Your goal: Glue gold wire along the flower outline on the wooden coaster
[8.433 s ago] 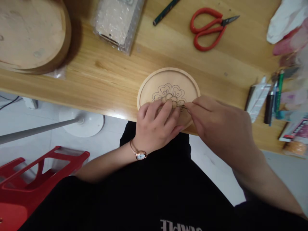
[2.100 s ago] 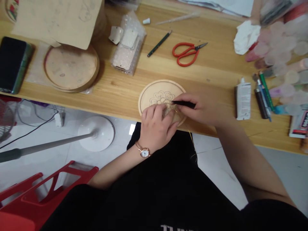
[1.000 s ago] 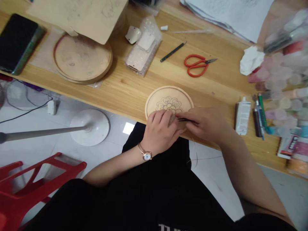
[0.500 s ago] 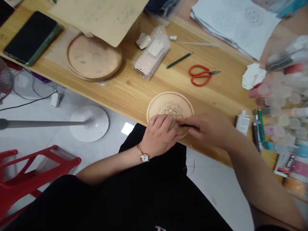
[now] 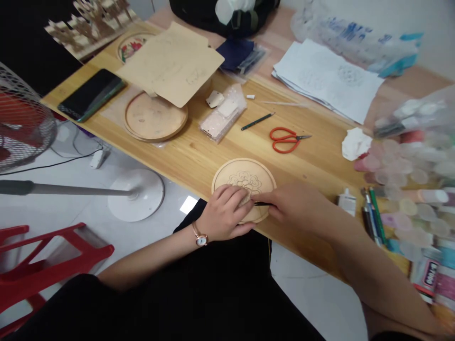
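A round wooden plate [image 5: 222, 177] with a raised rim lies at the table's front edge. Dark outlines of a flower [image 5: 245, 179] are drawn on it. My left hand [image 5: 223, 213], with a watch [image 5: 201, 240] on its wrist, rests on the plate's lower left, fingers laid over the drawing and thumb apart. My right hand [image 5: 289, 206] is closed on black tweezers [image 5: 262, 204], whose tips point left at the drawing beside my left fingers. What lies at the tips is too small to make out. A thin gold thread hangs below the table's edge.
Red-handled scissors [image 5: 285, 139] and a pencil [image 5: 258, 121] lie beyond the plate. Farther left are a bubble-wrapped packet [image 5: 223, 116], another round wooden plate [image 5: 156, 135] and a phone [image 5: 91, 94]. Many small bottles [image 5: 408, 208] crowd the right. A red stool [image 5: 57, 265] stands below left.
The view has tilted up, showing more of the table's far side. The tweezers stay in my right hand and have shifted beside my left fingers. My left hand stays on the plate.
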Demonstrator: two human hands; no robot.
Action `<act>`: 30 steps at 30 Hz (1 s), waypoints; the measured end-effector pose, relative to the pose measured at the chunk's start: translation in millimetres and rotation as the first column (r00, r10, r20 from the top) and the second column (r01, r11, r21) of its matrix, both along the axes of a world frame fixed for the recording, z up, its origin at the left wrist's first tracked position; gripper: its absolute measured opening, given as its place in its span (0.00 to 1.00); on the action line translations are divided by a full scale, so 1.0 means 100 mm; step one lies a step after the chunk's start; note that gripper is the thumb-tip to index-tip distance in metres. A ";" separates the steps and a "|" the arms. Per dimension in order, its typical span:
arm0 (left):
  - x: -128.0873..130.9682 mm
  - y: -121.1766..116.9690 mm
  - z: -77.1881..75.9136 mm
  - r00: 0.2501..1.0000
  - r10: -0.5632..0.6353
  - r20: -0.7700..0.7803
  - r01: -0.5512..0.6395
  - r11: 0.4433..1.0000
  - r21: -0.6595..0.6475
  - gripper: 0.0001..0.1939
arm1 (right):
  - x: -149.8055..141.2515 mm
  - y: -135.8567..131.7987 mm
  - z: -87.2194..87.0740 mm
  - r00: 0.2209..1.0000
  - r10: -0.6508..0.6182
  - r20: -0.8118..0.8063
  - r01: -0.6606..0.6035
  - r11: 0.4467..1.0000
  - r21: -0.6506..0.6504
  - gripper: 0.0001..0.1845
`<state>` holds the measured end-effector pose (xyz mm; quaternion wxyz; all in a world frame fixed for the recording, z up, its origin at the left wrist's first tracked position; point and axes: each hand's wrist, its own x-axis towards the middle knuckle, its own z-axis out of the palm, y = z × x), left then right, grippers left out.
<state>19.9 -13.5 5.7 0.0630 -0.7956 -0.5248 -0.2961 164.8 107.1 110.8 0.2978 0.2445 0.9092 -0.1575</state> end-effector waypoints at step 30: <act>-0.31 0.27 0.09 0.931 -0.004 0.365 0.004 1.000 -0.001 0.15 | 0.15 0.05 -0.17 0.983 -0.071 -0.171 0.061 0.996 -0.067 0.22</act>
